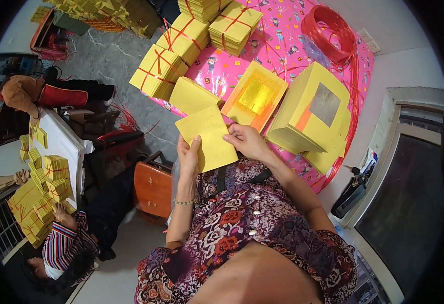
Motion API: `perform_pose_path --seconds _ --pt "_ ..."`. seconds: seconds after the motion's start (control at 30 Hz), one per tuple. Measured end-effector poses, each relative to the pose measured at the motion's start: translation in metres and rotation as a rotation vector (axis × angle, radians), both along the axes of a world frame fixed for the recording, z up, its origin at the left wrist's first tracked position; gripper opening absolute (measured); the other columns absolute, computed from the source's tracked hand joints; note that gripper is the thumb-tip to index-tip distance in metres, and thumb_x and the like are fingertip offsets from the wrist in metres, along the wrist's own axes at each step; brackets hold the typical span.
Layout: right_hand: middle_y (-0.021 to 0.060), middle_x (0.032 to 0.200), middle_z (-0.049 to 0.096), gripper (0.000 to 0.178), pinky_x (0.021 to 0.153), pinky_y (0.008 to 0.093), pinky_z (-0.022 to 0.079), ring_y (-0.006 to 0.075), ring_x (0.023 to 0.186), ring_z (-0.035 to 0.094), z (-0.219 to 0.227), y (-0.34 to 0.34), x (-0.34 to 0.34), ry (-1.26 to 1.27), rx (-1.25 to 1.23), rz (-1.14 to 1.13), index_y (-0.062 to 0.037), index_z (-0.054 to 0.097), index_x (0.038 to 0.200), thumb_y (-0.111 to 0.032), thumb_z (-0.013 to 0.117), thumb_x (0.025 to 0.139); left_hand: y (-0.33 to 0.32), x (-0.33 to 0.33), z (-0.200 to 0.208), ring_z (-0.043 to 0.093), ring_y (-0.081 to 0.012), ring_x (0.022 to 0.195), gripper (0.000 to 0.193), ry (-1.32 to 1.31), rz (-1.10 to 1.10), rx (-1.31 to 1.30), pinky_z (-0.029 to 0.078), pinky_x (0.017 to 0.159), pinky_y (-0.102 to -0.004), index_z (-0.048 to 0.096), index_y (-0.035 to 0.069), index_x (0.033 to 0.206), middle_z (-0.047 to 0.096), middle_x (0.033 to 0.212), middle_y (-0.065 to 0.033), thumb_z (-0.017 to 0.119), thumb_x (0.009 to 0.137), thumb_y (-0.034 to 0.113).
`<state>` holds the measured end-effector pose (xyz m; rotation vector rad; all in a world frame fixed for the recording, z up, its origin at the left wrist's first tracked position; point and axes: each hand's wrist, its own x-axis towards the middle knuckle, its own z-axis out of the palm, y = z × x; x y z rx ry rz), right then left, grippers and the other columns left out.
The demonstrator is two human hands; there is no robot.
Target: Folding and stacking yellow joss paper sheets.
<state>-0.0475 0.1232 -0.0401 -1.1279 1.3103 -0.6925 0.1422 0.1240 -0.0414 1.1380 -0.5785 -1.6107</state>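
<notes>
Between my two hands is a yellow paper sheet (209, 137), held up over my lap at the edge of the pink table. My left hand (187, 154) grips its lower left side, thumb on top. At the right side, my right hand (244, 141) pinches its edge between thumb and fingers. Just beyond lie a low stack of plain yellow paper (194, 95) and a stack with a gold foil square and orange border (256, 95). To the right, a taller yellow stack (303, 114) bears a silver square and an orange strip.
Yellow bundles tied with red string (158, 71) stand at the table's far left. A coil of red plastic string (328, 33) lies far right on the pink tablecloth (282, 30). At left, people work around a white table (62, 137) with yellow bundles. A wooden chair (152, 188) stands nearby.
</notes>
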Motion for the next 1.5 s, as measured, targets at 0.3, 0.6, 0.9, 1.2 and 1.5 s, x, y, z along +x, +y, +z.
perform_pose_path --seconds 0.3,0.6,0.9,1.2,1.5 --pt "0.0141 0.094 0.066 0.030 0.073 0.0347 0.051 0.0254 0.081 0.066 -0.011 -0.011 -0.007 0.293 -0.237 -0.237 -0.0014 0.057 0.107 -0.022 0.064 0.086 -0.059 0.025 -0.065 0.053 -0.0249 0.115 0.040 0.147 0.080 0.129 0.045 0.097 -0.0374 0.036 0.000 0.135 0.051 0.129 -0.0127 0.045 0.096 0.006" --pt "0.0164 0.095 0.057 0.025 0.078 0.0427 0.046 0.0329 0.090 0.058 -0.038 0.002 -0.038 0.638 -0.254 -0.122 -0.0024 0.058 0.103 -0.015 0.063 0.082 -0.117 0.026 -0.118 0.051 -0.0271 0.117 0.041 0.135 0.133 0.144 0.043 0.098 -0.0431 0.037 0.003 0.135 0.050 0.131 -0.0106 0.046 0.097 0.012" --pt "0.0146 0.097 0.051 0.038 0.080 0.0424 0.046 0.0328 0.097 0.053 -0.052 0.003 -0.039 0.718 -0.352 -0.096 -0.0027 0.053 0.106 -0.014 0.071 0.075 -0.125 0.020 -0.140 0.059 -0.0251 0.106 0.033 -0.065 0.169 0.135 0.049 0.087 -0.0352 0.049 0.001 0.124 0.057 0.121 -0.0101 0.055 0.093 0.008" --pt "0.0137 0.100 0.047 0.050 0.079 0.0409 0.047 0.0325 0.097 0.051 -0.064 0.001 -0.043 0.828 -0.434 -0.018 -0.0043 0.049 0.108 -0.019 0.076 0.069 -0.130 0.027 -0.148 0.052 -0.0142 0.067 0.062 -1.201 0.186 0.126 0.045 0.065 -0.0280 0.048 -0.004 0.110 0.054 0.078 -0.0041 0.078 0.073 0.035" --pt "0.0094 0.089 0.055 0.015 0.077 0.0398 0.046 0.0294 0.090 0.056 -0.073 0.013 -0.045 0.605 -0.498 -0.218 -0.0019 0.062 0.083 -0.014 0.069 0.077 -0.111 0.022 -0.125 0.048 -0.0129 0.069 0.053 -0.838 0.259 0.120 0.042 0.061 -0.0262 0.046 -0.003 0.107 0.048 0.078 -0.0034 0.074 0.078 0.031"
